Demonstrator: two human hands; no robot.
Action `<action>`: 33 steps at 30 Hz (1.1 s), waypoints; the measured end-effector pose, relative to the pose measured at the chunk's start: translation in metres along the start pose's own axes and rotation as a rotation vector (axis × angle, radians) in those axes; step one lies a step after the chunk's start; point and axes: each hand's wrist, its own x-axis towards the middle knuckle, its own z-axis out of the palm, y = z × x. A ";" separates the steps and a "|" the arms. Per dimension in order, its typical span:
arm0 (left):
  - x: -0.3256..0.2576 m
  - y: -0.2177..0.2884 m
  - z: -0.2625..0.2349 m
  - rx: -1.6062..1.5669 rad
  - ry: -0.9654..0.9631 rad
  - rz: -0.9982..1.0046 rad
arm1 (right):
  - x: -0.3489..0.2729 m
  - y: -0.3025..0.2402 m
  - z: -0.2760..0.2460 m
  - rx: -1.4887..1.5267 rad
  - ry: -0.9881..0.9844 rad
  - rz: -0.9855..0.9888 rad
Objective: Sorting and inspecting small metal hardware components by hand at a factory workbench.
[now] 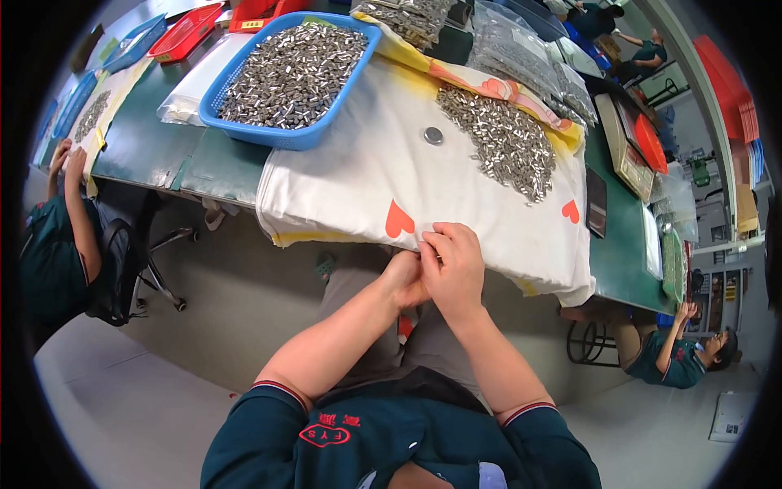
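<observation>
At the front edge of a white cloth [342, 191] my two hands meet. My left hand [405, 279] is closed, its fingers curled and partly hidden behind the right. Over it, my right hand [453, 265] is closed too, with thumb and fingertips pinched together. Whatever they hold is too small or too hidden to make out. Beyond them on the cloth lies a heap of small silvery metal cylinders [505, 143]. A round grey metal disc [432, 136] rests left of that heap. A blue plastic basket [305, 140] full of similar small metal pieces stands at the far left.
Bags of metal parts [517, 45] lie at the back of the green table [147, 147]. A dark phone-like slab [596, 202] is at the right. Red trays [186, 34] stand at the far left. Co-workers sit left [61, 244] and right [669, 354].
</observation>
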 end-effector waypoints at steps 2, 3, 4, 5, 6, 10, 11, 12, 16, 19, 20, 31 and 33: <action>0.010 0.003 -0.032 -0.206 -0.407 -0.061 | -0.006 -0.013 -0.005 0.007 0.024 -0.071; 0.004 0.003 -0.024 -0.092 -0.254 -0.028 | -0.010 -0.014 -0.009 0.032 0.025 -0.069; -0.002 0.008 -0.014 0.032 -0.108 0.021 | -0.016 -0.016 -0.010 0.031 0.037 -0.050; 0.002 0.005 -0.024 0.061 -0.126 0.025 | -0.023 -0.020 -0.012 0.059 -0.011 -0.080; 0.004 0.004 -0.016 0.077 -0.134 0.022 | -0.024 -0.017 -0.016 0.082 -0.052 -0.129; 0.000 -0.006 0.003 0.131 0.016 0.111 | -0.044 -0.011 -0.023 0.242 -0.022 -0.102; 0.003 -0.003 0.005 0.171 0.032 0.095 | -0.044 -0.008 -0.029 0.242 -0.042 -0.110; 0.002 0.002 0.003 0.213 0.054 0.075 | -0.044 -0.008 -0.032 0.238 -0.055 -0.088; 0.004 -0.002 -0.012 0.000 0.127 0.086 | -0.057 -0.005 -0.041 0.265 -0.091 -0.041; 0.009 -0.012 -0.040 0.025 0.049 0.003 | -0.071 0.006 -0.053 0.243 -0.079 0.023; 0.004 -0.018 -0.040 -0.024 0.141 -0.051 | -0.079 0.017 -0.056 0.190 -0.072 0.056; -0.115 0.087 0.070 0.323 -0.154 0.370 | -0.116 0.130 -0.002 -0.115 -0.387 0.565; -0.118 0.138 0.092 0.527 -0.104 0.607 | -0.117 0.139 0.001 -0.117 -0.313 0.535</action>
